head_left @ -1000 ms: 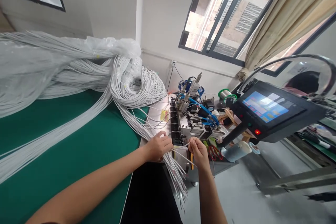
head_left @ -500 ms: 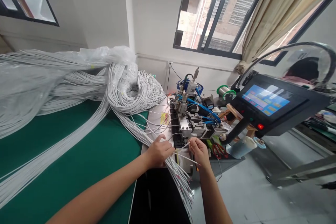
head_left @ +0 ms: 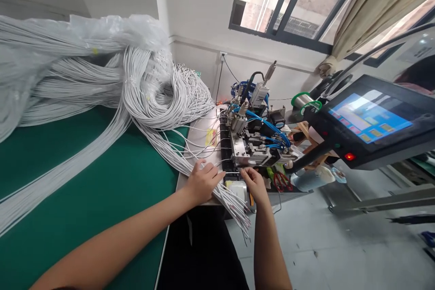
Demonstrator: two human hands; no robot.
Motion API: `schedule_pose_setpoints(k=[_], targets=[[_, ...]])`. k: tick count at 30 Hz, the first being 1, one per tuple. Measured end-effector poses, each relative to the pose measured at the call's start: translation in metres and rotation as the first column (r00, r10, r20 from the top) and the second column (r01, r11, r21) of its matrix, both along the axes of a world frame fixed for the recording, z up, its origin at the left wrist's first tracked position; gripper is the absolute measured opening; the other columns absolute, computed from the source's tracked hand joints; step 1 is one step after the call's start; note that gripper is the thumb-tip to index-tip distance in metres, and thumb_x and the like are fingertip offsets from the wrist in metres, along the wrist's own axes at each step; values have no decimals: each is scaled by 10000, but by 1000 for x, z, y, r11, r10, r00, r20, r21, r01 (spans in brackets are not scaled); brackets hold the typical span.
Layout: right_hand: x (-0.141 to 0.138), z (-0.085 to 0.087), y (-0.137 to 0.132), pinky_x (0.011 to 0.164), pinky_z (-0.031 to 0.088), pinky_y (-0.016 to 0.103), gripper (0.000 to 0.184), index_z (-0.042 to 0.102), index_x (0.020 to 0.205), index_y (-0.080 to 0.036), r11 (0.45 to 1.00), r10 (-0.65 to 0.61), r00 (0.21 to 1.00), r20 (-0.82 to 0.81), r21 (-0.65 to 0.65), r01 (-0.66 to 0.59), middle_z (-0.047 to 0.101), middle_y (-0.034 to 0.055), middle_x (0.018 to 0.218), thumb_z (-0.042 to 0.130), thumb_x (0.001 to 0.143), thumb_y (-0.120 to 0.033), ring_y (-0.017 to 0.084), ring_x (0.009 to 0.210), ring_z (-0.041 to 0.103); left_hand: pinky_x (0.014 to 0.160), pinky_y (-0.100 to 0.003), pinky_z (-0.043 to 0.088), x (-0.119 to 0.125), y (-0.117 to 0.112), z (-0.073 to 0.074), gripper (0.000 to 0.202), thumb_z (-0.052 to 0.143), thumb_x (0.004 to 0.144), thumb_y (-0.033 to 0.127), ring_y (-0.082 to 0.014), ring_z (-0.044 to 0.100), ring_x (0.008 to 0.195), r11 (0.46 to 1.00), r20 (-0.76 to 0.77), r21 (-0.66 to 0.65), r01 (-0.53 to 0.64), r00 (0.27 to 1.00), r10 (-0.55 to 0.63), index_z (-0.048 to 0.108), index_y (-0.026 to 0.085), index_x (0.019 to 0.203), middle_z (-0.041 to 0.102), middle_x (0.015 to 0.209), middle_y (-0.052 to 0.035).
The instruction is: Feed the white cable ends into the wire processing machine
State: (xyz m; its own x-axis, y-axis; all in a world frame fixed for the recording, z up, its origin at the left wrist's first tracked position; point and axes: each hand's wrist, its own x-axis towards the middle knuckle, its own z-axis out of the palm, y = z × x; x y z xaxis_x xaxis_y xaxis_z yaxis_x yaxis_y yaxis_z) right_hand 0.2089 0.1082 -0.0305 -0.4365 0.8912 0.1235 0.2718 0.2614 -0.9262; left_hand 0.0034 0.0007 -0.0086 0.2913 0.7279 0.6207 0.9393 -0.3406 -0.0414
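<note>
Stretched level between my two hands is a single thin white cable (head_left: pixel 232 172), just above the near end of the machine's black slotted rail. My left hand (head_left: pixel 205 183) is closed on the cable with thumb and fingertips, its palm over a bundle of white cables (head_left: pixel 234 206) whose cut ends fan out below. Opposite, my right hand (head_left: pixel 254 184) pinches the cable's far end. The metal wire-processing machine (head_left: pixel 242 141) with blue air tubes stands right beyond my hands. Several other white cables run across to its rail (head_left: pixel 225 140).
Large coils of white cable (head_left: pixel 142 95), partly under clear plastic, lie on the green table (head_left: pixel 88 181). To the right are a control screen (head_left: pixel 370 115) on an arm, a green-rimmed wire spool (head_left: pixel 304 101) and red-handled scissors (head_left: pixel 282 182). A person is partly visible behind the screen.
My right hand has moved closer to the rail, bringing the cable from a slant to a level line at the rail. The loose cable below my hands is no longer sticking out. The view has shifted.
</note>
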Motion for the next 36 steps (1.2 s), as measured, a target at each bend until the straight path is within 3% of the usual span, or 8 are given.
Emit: schedule_pose_setpoints(k=[4,10,17,20,26,29,32,36], targets=[[4,-1,2,598,344,244,372,523,727,-182,995,67,998,-16,-79,-68,461,-21,664,559,853,-530,132,634,412,931,-458,285,0,1,-2,368,531,729,103,-227,565,845,999,3,-36,-16,1000,16,653,194,1064,661,814,-55],[6,7,4,580,324,243,358,492,677,-193,993,110,994,11,-51,-109,412,-32,626,537,861,-497,128,613,378,921,-467,287,1,1,0,373,521,729,93,-235,564,865,996,20,-80,-45,999,47,657,191,1062,671,857,-66],[-2,-8,4,480,250,235,384,461,623,-202,958,-32,993,-112,-286,-1,357,-54,550,617,745,-531,101,506,287,932,-473,280,2,2,3,326,533,755,139,-243,563,890,993,51,-107,-45,997,51,663,192,1049,667,863,-74],[-5,-10,2,477,251,238,403,468,618,-203,944,-81,986,-143,-328,30,367,-56,539,651,704,-551,100,495,293,932,-479,280,2,2,2,312,544,750,152,-244,560,880,994,61,-99,-44,997,50,670,187,1034,664,854,-72],[13,-3,-10,536,311,248,384,566,675,-175,978,-140,988,-65,-168,127,476,-25,601,645,774,-538,122,567,400,953,-493,283,-2,1,0,298,555,734,165,-251,572,907,995,69,-94,-42,996,49,678,189,1005,684,880,-80],[31,4,-26,564,339,258,344,612,738,-171,983,-177,984,-35,-63,174,528,-1,649,618,823,-505,138,607,439,982,-496,279,-4,0,2,366,573,711,169,-273,575,1011,994,78,-107,-36,996,45,661,170,1067,690,1058,-106],[47,15,-46,590,368,270,280,642,806,-176,994,-106,994,-6,2,106,580,26,729,611,854,-451,152,643,477,1009,-509,260,-5,0,3,410,572,703,155,-287,559,1103,995,77,-99,-24,997,31,643,181,1107,653,1201,-109],[53,32,-68,564,353,273,225,672,821,-189,993,8,994,108,119,-21,602,41,782,630,856,-408,146,620,464,1003,-515,257,-7,0,2,342,562,712,117,-275,587,1057,998,65,-53,19,998,-15,663,203,1027,687,1118,-85]])
